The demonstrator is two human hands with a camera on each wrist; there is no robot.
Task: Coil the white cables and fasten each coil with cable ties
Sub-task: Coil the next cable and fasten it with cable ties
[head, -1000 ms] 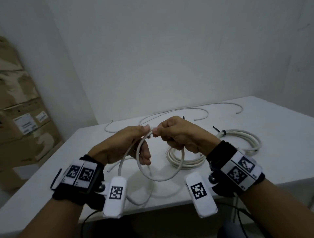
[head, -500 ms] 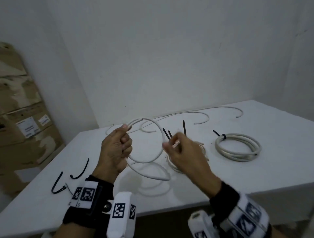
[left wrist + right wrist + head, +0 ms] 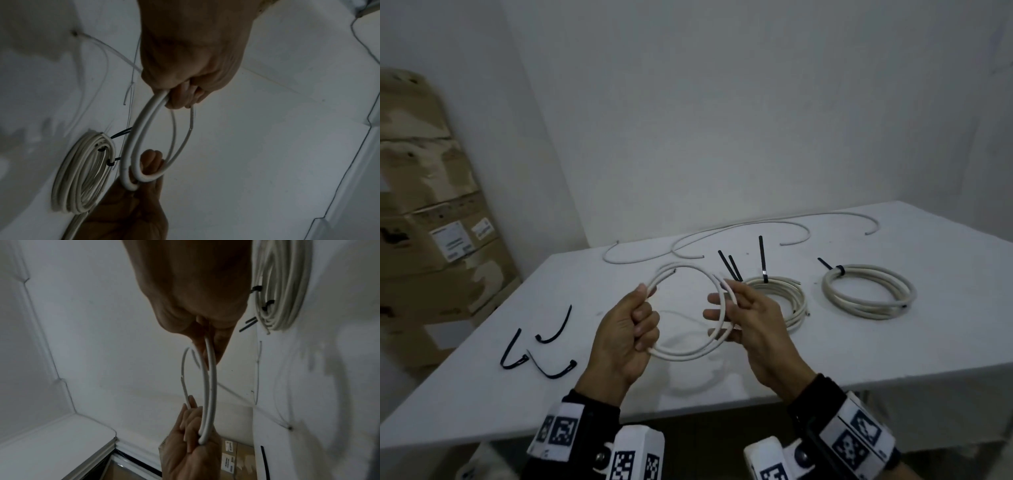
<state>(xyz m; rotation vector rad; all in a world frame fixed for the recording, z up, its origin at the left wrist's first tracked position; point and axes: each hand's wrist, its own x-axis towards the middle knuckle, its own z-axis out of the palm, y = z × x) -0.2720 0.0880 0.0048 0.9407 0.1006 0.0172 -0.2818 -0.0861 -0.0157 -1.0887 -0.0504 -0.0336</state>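
Both hands [image 3: 625, 329] [image 3: 753, 322] gripping one cable loop [image 3: 688, 353] | two tied coils [image 3: 777, 301] [image 3: 868, 294] | three loose ties [image 3: 541, 346]

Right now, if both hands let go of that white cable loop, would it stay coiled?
Probably not. The held coil has no tie, and its free end already juts outward, suggesting springy stiffness. The tied coil on the table keeps its shape, so this one likely opens.

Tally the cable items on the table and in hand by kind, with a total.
Tied white coils: 2
Untied coil held in both hands: 1
Loose white cables: 2
Loose black cable ties: 3
Total: 8
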